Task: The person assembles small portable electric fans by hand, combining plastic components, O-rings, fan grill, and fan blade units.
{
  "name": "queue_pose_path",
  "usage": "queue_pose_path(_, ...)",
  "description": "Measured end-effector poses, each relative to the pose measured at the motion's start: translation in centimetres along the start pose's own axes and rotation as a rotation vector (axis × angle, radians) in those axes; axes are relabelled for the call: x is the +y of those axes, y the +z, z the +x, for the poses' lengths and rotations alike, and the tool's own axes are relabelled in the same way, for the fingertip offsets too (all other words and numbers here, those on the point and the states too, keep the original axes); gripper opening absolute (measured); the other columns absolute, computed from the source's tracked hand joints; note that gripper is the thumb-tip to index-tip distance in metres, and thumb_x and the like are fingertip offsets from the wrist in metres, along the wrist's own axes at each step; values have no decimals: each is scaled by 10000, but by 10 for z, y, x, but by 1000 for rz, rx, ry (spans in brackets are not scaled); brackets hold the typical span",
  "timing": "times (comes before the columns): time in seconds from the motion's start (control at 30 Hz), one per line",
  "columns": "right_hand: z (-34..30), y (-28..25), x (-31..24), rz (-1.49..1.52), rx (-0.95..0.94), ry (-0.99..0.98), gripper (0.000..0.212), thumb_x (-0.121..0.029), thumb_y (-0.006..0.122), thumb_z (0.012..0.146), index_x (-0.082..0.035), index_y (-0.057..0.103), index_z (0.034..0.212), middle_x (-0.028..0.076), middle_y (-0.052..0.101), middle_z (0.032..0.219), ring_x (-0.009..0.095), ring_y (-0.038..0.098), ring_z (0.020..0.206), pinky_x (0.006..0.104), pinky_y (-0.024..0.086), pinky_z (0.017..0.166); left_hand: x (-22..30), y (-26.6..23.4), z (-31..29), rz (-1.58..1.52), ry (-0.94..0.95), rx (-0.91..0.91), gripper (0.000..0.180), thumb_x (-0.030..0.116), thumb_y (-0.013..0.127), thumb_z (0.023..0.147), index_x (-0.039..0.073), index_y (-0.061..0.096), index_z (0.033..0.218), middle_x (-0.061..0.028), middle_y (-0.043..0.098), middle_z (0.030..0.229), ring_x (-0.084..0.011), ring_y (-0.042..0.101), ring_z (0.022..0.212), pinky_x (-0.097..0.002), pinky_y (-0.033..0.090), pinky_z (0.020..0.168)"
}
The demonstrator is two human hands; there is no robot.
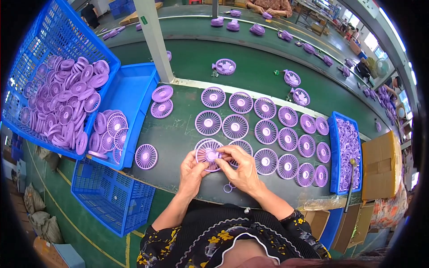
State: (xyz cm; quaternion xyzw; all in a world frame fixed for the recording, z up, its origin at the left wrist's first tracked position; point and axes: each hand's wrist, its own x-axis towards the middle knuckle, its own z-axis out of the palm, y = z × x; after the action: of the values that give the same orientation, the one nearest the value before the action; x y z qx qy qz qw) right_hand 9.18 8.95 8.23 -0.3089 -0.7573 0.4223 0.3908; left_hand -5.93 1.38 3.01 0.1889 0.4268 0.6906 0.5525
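both hands were up over the front edge of the dark green worktable [178, 134], sharing one round purple plastic fan grille [208, 154]. the left hand [192, 172] was curled partway shut, thumb and fingertips pinching the grille's lower left rim. the right hand [241, 167] came over from the other side, fingers bent and closed in on a small purple centre cap [218, 155] pressed at the grille's hub. so neither hand was wide open, both were gripping. the grille sat tilted just above the table, in front of another grille lying flat behind it

past the hands, rows of the same purple grilles [263, 131] lay flat and spread toward the right. a small purple ring [229, 187] lay on the table just beside the right wrist

containers: a big blue mesh plastic crate [58, 40] at far left was heaped with grilles, a shallow blue plastic tray [134, 89] next to it held a few more, and an empty-looking blue mesh basket [111, 196] sat lower down. at right, a narrow blue bin [334, 156] was full of small purple parts, with a brown cardboard box [380, 165] just beside it. a small green label [144, 20] was stuck on the white post [154, 40]; too small to make out
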Motion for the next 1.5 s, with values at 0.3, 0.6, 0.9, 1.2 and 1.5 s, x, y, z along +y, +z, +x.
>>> queue_pose_path(0.3,-4,5,12,-271,-34,-147,259,-60,765,828,-9,716,1077,155,686,986,310,687,880,381,566,738,-2,8,-6,115,71,-65,379,-71,575,927,-39,528,1302,-99,673,1164,-138,665,1024,-289,577,881)
queue_pose_path(0.6,-3,-3,16,-270,-132,-300,256,-91,788,808,-35,739,1052,108,675,993,281,670,887,385,545,766,11,-8,-5,106,-56,-183,348,-28,604,923,-52,567,1268,-100,690,1106,-137,685,955,-287,588,828)
queue_pose_path(0.9,-7,-11,8,-120,-253,-216,363,-169,825,781,-42,706,1100,105,633,1089,287,634,965,379,541,783,21,-6,-9,331,114,-41,287,98,771,884,-23,647,1114,-89,728,970,-118,692,841,-267,566,724)
queue_pose_path(1.2,-67,-40,23,-455,-520,-221,232,-230,784,799,-104,678,962,54,572,999,255,583,954,391,462,825,39,-60,-41,1491,820,183,198,37,740,833,48,669,1017,-123,708,933,-328,701,872,-417,561,803)
queue_pose_path(1.5,-67,-34,14,-171,-287,-55,133,-117,785,823,-42,703,896,71,604,1008,204,599,841,331,496,737,25,-64,-31,1631,699,105,407,156,711,888,48,633,1273,-137,612,1352,-370,513,1332,-528,388,1121)
